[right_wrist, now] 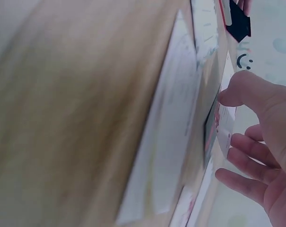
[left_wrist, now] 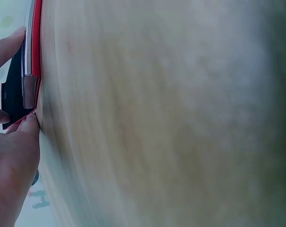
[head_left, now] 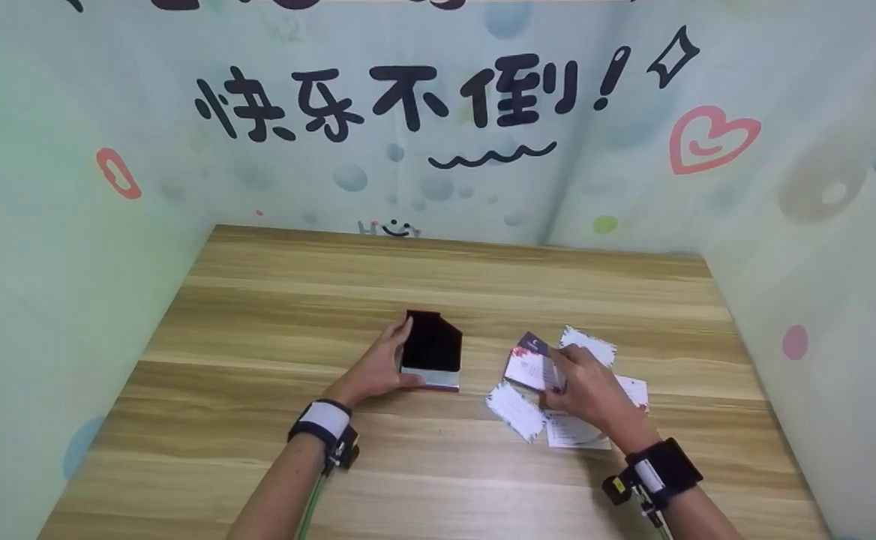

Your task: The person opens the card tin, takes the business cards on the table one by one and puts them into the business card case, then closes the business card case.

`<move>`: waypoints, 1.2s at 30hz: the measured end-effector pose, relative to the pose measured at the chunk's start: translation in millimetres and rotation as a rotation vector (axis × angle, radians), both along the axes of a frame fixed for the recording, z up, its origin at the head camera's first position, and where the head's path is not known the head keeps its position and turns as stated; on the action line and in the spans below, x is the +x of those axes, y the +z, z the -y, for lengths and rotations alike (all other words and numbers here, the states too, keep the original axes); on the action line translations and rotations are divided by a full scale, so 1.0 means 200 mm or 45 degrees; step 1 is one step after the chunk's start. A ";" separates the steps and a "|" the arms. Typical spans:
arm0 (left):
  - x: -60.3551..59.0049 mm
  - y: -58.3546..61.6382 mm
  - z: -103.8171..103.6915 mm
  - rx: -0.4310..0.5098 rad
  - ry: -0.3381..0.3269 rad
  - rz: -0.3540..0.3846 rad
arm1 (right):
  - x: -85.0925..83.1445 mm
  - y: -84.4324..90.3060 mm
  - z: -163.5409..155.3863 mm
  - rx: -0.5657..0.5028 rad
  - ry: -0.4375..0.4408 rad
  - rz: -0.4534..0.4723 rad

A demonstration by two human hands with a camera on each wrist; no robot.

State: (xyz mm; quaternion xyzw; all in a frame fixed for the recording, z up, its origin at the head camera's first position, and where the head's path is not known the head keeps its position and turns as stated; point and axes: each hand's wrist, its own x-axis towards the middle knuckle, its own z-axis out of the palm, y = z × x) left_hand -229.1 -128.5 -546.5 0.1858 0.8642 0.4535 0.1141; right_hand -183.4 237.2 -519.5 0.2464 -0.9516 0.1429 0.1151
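Observation:
My left hand [head_left: 374,367] holds a card case [head_left: 432,345] by its left side, thumb at the near end and fingers at the far end. The case has a black inside, a silver band across its near part and a red edge [left_wrist: 36,47]. Over to the right, my right hand [head_left: 586,386] pinches a business card [head_left: 529,367], white with a dark corner and red flowers. Its thumb presses the near edge; in the right wrist view the other fingers are partly bent. Whether it holds more than one card I cannot tell.
Loose cards lie spread around the right hand: a blue-edged one [head_left: 514,412] at the near left, another [head_left: 592,346] behind, one [head_left: 635,390] to the right and one [head_left: 577,433] in front. Printed cloth walls [head_left: 408,187] enclose the wooden table [head_left: 295,300].

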 end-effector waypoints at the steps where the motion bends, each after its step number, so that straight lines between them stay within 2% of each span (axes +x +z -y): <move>1: 0.00 0.00 0.00 -0.002 0.003 -0.004 | -0.01 0.00 0.01 -0.007 0.014 -0.015; 7: 0.00 0.00 0.00 -0.003 -0.004 -0.024 | -0.06 0.03 0.08 -0.040 0.092 -0.090; 14: 0.00 0.00 -0.01 -0.013 -0.001 -0.032 | -0.11 0.07 0.14 -0.006 0.102 -0.069; 19: 0.01 0.00 0.00 0.030 -0.008 -0.014 | -0.16 0.08 0.19 0.013 0.178 -0.178; 23: 0.01 0.00 0.00 0.044 -0.001 -0.005 | -0.19 0.09 0.24 0.001 0.218 -0.207; 31: 0.00 0.00 0.01 0.022 0.004 0.020 | -0.20 0.11 0.33 0.004 0.222 -0.128; 36: 0.01 0.00 0.00 -0.019 0.016 0.002 | -0.21 0.11 0.38 0.047 0.213 -0.083</move>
